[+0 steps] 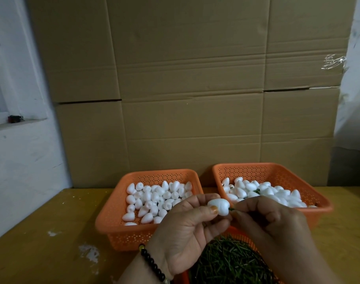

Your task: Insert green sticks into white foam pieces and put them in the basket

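Nearest lay a heap of green sticks (228, 261) in an orange tray (241, 234). Above it the left hand (187, 228) pinched a white foam piece (218, 206) between thumb and fingers, while the right hand (277, 224) had its fingers curled tight on a stick (232, 209) meeting the foam's right end. Insertion looked under way; next, a firm straight push, then a drop into the far right basket (273, 173), which held stemmed pieces. Plain pieces filled the left basket (154, 175). The held foam was egg-shaped, smooth, unmarked.

head-worn view, facing forward-down, close over table (41, 218)
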